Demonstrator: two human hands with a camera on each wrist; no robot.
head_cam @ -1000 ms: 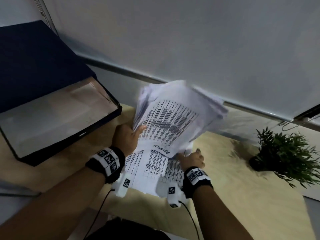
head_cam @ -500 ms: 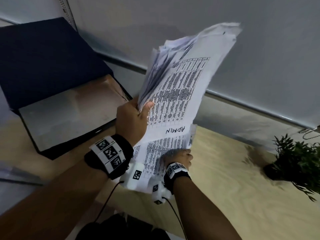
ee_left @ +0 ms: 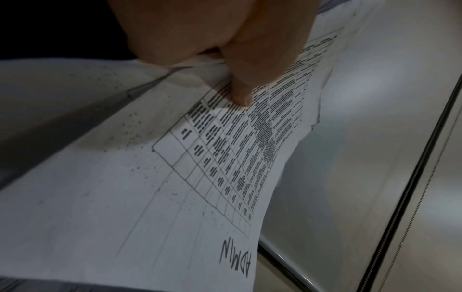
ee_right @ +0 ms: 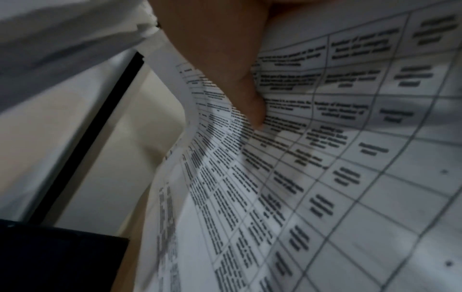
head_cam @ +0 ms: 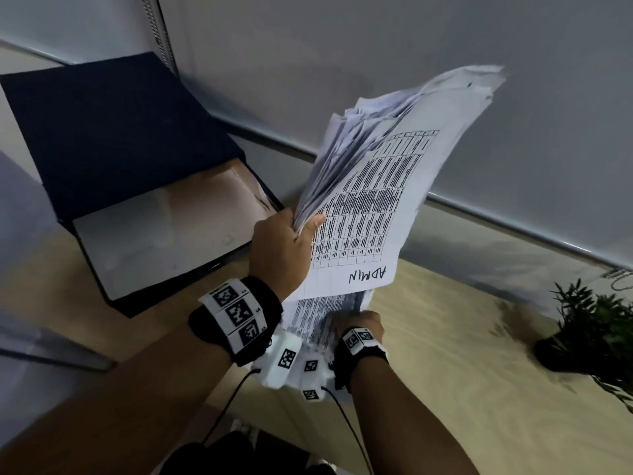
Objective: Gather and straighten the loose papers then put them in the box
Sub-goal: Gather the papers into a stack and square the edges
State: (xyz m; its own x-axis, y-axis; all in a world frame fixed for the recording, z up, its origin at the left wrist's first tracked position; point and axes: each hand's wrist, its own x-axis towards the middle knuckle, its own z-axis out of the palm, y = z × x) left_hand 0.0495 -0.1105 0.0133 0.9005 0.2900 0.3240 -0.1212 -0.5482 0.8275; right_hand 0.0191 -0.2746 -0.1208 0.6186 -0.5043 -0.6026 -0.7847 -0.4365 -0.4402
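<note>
My left hand grips a thick, uneven stack of printed papers by its left edge and holds it up, tilted toward the wall. The top sheet shows a table and the handwritten word ADMIN. In the left wrist view the thumb presses on that top sheet. Lower down, my right hand holds the bottom sheets just above the table; its thumb lies on a printed sheet. The dark blue box stands open at the left, its pale inside bare.
The box's lid leans back against the wall. A small potted plant sits at the right on the light wooden table. A grey blind hangs close behind the papers.
My left hand has raised the paper stack from low over the table to a steep, upright tilt. The right hand stayed low on the bottom sheets.
</note>
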